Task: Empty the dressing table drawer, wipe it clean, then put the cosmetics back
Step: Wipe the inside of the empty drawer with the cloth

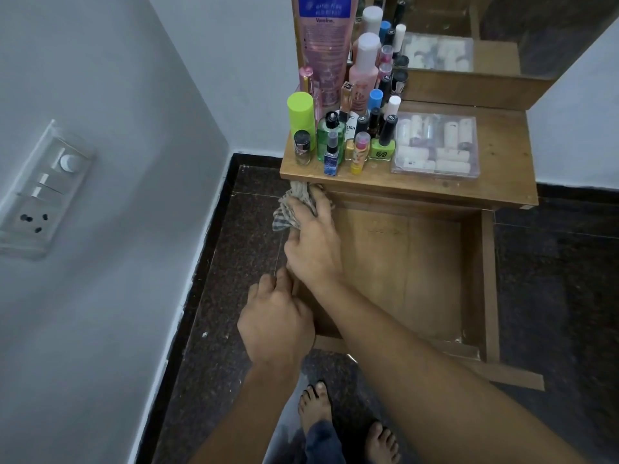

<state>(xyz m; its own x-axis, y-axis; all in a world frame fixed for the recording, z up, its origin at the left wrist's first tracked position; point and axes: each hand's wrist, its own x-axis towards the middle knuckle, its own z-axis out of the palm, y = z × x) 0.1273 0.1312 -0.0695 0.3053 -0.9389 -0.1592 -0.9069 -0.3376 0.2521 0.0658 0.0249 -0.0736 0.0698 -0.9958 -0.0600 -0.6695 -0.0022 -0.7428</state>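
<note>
I note the drawer (402, 262) pulled out and empty, my right hand (311, 242) clamped on the cloth (291, 209) at its left wall, left hand (274, 326) gripping the rim. Cosmetics (338, 135) crowd the table (469, 185) edge; a jolt could topple them.

A home bedroom corner: wooden dressing table (435, 185), mirror (469, 28), cosmetics (351, 128).
</note>
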